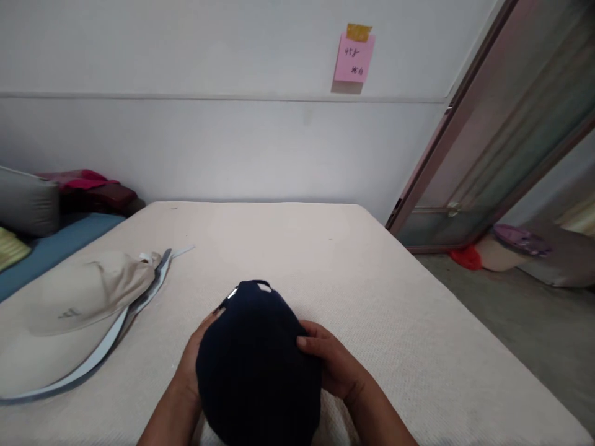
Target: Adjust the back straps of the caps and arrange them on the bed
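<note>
Cream cover (pixel 260 238) beneath: we clasp the dark cap (pixel 258 371), left hand (pixel 191 356) at nine o'clock, right hand (pixel 337 362) at three (light, even pressure suits).

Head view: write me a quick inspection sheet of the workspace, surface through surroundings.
Surface: pale textured covering, white wall behind.
Job's things: dark blue cap, between the hands.
Clutter: beige cap on the covering, left of the dark blue cap.
Hands: right hand grips the dark cap's right side; left hand is at its left side, fingers mostly hidden.
Cables: nothing seen.
Surroundings: pink note taped to the wall; grey cushion at far left.
</note>
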Demonstrator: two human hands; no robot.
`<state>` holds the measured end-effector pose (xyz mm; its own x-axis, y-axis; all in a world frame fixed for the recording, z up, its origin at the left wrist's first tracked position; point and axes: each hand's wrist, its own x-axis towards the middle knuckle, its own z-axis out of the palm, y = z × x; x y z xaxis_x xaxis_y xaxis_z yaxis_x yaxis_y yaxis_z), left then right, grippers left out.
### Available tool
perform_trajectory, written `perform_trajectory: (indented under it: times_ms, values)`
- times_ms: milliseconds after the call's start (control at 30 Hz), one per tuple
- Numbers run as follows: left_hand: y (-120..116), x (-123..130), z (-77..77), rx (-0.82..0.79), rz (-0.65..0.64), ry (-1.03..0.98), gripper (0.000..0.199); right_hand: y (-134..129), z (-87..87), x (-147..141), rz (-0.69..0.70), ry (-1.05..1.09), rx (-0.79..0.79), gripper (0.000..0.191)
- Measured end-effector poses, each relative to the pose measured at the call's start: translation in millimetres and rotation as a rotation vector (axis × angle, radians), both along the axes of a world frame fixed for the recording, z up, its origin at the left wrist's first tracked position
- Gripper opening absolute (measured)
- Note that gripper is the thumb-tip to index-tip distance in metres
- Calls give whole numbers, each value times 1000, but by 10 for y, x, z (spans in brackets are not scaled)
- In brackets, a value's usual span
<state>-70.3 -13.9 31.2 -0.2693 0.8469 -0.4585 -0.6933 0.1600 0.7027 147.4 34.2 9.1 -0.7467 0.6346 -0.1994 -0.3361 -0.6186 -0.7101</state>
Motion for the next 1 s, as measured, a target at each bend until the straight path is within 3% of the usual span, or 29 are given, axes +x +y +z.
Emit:
perform_trajectory:
  times_ms: [100, 200, 300, 367, 467, 567, 633, 733, 867, 933, 1000]
  values:
    - [25, -119, -4, -27, 75, -239, 18, -147, -74, -163, 79, 84, -134, 36]
    - [50, -221, -22, 6, 93, -276, 20, -259, -154, -329, 161, 112, -250, 36]
    - [55, -247, -33, -24, 147, -253, 22, -256, -212, -409, 138, -22, -231, 36]
    - [46, -224, -43, -63, 154, -201, 19, -215, -245, -413, 73, -185, -99, 35]
    - [17, -145, -63, -50, 69, -38, 4, -164, -302, -384, 24, -390, 226, 26]
    - [-11, -49, -74, 15, -13, 141, 13, -111, -375, -336, 9, -459, 480, 18]
    - [-20, 7, -84, 43, -105, 201, 14, -45, -423, -295, -59, -508, 567, 17]
    - [-6, 88, -142, 67, -253, 285, 16, 82, -449, -238, -293, -675, 606, 16]
    - [36, 255, -278, 51, -387, 488, 18, 152, -311, -210, -605, -781, 721, 10]
    - [53, 356, -318, 63, -419, 599, 19, 122, -207, -220, -613, -719, 818, 10]
    - [65, 441, -322, 82, -417, 688, 18, 76, -134, -237, -522, -669, 934, 10]
